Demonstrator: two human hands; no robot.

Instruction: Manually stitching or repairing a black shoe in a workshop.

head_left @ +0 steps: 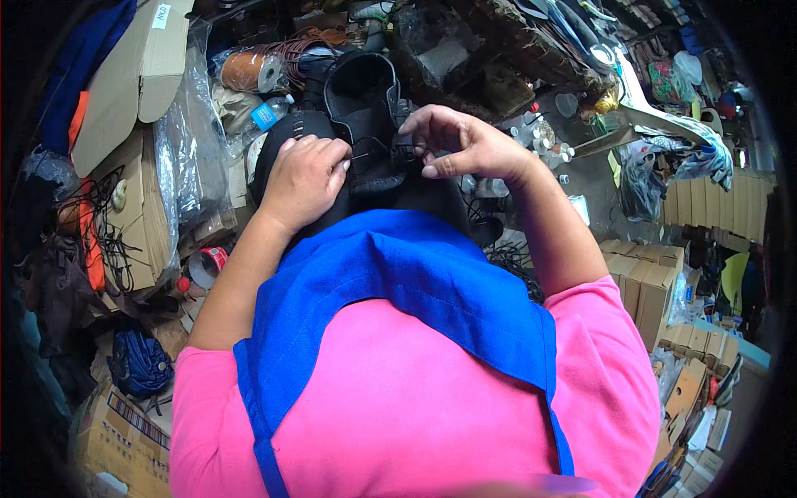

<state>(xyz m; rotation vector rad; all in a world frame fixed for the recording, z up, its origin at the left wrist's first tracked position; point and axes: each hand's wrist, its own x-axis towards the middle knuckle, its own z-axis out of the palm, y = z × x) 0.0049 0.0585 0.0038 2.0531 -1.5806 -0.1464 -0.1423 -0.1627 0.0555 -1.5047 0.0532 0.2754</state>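
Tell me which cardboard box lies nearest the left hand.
The flattened brown box just left of the left hand, under clear plastic sheeting. The stacked boxes sit far right, beyond the right forearm.

One black shoe [365, 124], two hands, one orange cord spool [249, 71].

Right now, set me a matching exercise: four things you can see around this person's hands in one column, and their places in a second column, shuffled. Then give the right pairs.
Things:
1. black shoe
2. spool of brown cord
3. blue apron
4. stack of cardboard boxes

Places:
A. far right, beside the person's right arm
B. behind the shoe, up and to the left
C. between the left hand and right hand
D. over the pink shirt, below the hands

Pairs: 1-C, 2-B, 3-D, 4-A
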